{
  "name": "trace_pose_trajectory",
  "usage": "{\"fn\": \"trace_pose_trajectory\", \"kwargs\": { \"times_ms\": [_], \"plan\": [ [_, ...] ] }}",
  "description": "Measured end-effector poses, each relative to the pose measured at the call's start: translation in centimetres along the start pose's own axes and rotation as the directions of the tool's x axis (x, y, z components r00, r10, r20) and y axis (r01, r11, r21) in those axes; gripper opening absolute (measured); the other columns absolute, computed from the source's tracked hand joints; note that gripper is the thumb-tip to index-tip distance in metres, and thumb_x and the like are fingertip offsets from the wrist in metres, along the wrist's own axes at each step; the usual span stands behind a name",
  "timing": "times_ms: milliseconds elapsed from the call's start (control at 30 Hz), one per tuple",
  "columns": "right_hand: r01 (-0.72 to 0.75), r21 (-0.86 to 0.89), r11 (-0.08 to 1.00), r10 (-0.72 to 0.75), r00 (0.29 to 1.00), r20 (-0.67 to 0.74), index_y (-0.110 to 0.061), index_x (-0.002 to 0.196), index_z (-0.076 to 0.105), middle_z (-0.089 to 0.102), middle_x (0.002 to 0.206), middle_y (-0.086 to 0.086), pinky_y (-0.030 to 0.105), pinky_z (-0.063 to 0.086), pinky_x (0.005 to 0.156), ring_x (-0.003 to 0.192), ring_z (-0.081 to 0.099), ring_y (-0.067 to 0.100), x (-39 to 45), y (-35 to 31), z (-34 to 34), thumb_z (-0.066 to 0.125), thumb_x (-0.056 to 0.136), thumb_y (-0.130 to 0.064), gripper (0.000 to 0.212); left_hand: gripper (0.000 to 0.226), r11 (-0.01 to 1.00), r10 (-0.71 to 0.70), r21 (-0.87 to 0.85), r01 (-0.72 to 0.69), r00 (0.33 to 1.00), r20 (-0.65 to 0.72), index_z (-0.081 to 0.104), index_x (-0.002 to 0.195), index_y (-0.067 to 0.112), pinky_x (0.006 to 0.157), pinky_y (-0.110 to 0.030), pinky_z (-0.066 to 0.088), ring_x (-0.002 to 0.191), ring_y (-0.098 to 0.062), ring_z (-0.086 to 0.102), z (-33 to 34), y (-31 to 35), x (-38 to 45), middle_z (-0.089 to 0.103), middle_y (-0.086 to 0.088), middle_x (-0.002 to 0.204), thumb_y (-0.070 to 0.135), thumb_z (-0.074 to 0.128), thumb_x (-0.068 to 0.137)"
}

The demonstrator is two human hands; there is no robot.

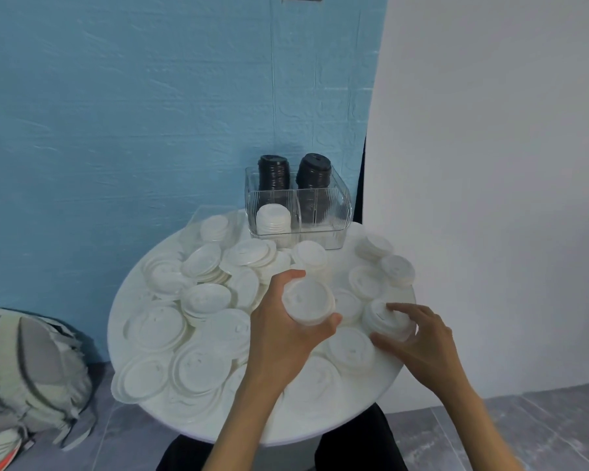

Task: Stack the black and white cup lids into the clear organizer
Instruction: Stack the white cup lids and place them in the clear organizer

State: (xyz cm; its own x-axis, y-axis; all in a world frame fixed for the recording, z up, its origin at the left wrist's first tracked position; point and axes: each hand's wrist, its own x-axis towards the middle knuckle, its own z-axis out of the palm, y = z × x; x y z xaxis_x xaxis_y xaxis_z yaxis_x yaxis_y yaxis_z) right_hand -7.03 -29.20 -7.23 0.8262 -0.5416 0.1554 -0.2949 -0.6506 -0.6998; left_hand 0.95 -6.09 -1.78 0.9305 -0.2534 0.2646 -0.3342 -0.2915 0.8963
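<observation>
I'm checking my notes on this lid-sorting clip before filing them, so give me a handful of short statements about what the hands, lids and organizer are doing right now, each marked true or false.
1. The left hand grips a small stack of white plastic cup lids lifted off the table. True.
2. The right hand hangs idle beside the table. False: its fingers are on another short stack of white lids resting on the round white table.
3. The clear ribbed plastic organizer holds two stacks of black lids at the back. True.
4. The organizer's front left compartment is empty. False: it holds a stack of white lids.
5. Black lids lie scattered on the table. False: only white loose lids lie there.
</observation>
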Motion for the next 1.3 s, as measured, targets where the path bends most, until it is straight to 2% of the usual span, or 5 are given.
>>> {"fn": "trace_pose_trajectory", "kwargs": {
  "times_ms": [233,500,767,1133,1300],
  "plan": [
    [0.034,0.072,0.997,-0.034,0.999,-0.003,-0.046,0.108,0.066,0.059,0.134,-0.016,0.043,0.048,0.099,0.117,0.058,0.015,0.2,0.2,0.1,0.092,0.065,-0.040,0.051,0.072,1.000,-0.016,0.007,0.016,1.000,0.011,0.051,0.117,0.046,0.075,0.004,0.036,0.099,0.026,0.048,-0.2,-0.3,-0.2,0.060,0.031,0.107,0.037,0.096,0.062],
    [0.107,0.306,0.946,-0.065,0.987,-0.144,-0.040,0.109,0.071,0.067,0.119,-0.028,0.021,0.051,0.077,0.098,0.066,0.004,-0.1,-3.5,-1.4,0.094,0.065,-0.034,0.050,0.072,0.999,-0.037,0.010,0.037,0.999,0.020,0.049,0.117,0.048,0.074,0.003,0.036,0.098,0.022,0.050,-0.2,0.0,-0.1,0.058,0.033,0.107,0.039,0.095,0.061],
    [0.242,0.554,0.797,-0.361,0.926,0.114,-0.030,0.111,0.074,0.067,0.126,-0.020,0.024,0.057,0.090,0.117,0.063,0.003,-1.3,-12.3,0.6,0.093,0.069,-0.015,0.049,0.088,0.999,-0.044,-0.005,0.044,0.999,0.007,0.044,0.130,0.047,0.068,-0.004,0.046,0.093,0.006,0.063,-0.7,0.4,-0.1,0.065,0.024,0.108,0.041,0.096,0.060],
    [0.142,0.631,0.763,-0.360,0.904,0.231,-0.025,0.105,0.075,0.065,0.129,-0.019,0.028,0.057,0.092,0.120,0.060,0.001,-1.4,-14.1,2.6,0.092,0.069,-0.010,0.043,0.083,1.000,-0.027,0.006,0.027,0.998,-0.052,0.045,0.125,0.051,0.073,-0.021,0.055,0.088,-0.001,0.068,-1.9,-0.9,0.0,0.071,0.017,0.100,0.047,0.095,0.059],
    [-0.162,0.788,0.594,-0.196,0.921,0.336,-0.001,0.102,0.071,0.074,0.117,0.000,0.033,0.056,0.085,0.109,0.070,0.018,-0.9,-14.4,2.7,0.080,0.076,-0.034,0.043,0.076,0.998,-0.049,-0.053,0.046,0.997,-0.053,0.052,0.115,0.048,0.072,-0.007,0.050,0.094,0.011,0.064,-2.0,-0.4,-0.3,0.066,0.031,0.101,0.050,0.097,0.054]
  ]
}}
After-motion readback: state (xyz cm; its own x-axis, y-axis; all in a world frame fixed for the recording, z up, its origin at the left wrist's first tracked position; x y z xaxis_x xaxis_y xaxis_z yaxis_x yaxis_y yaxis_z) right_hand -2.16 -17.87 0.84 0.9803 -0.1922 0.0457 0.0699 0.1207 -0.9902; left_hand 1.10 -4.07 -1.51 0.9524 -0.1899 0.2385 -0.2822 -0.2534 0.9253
